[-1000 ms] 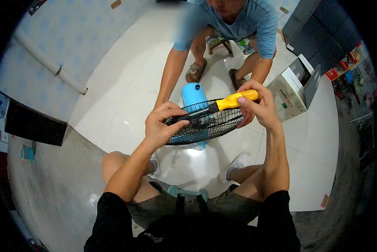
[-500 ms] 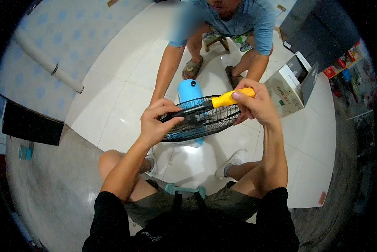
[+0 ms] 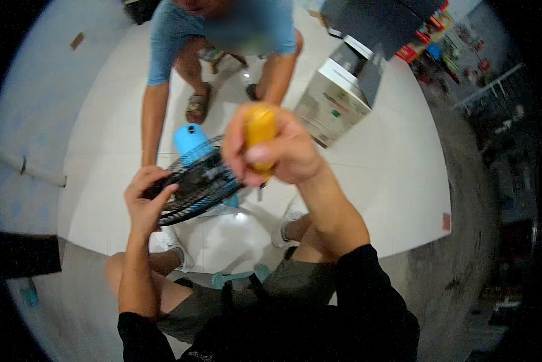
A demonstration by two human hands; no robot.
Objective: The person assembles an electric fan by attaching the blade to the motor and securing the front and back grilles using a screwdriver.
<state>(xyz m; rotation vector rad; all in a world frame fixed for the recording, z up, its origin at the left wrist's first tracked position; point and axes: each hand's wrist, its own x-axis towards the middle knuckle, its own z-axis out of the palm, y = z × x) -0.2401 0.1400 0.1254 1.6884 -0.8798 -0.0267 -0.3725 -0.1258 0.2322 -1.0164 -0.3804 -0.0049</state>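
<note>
My right hand (image 3: 289,154) is closed around the yellow handle of a screwdriver (image 3: 260,130), held up in front of the fan. The handle stands roughly upright, blurred by motion; its shank is mostly hidden. My left hand (image 3: 145,198) pinches the left edge of the fan's black wire grille (image 3: 192,202), thumb on the near side and fingers on top. Behind the grille shows the fan's light-blue motor housing (image 3: 190,140); a blue part of its stand (image 3: 230,200) shows below. My right hand covers the grille's right end.
A co-worker in a blue shirt (image 3: 222,30) sits opposite, arms reaching down toward the fan. An opened carton (image 3: 331,102) stands on the white tiled floor (image 3: 379,199) to the right. Dark panels (image 3: 379,24) rise behind it.
The whole view has shifted and tilted. My right hand has swung the screwdriver from lying sideways along the fan to upright, raised before the grille. My left hand keeps its grip.
</note>
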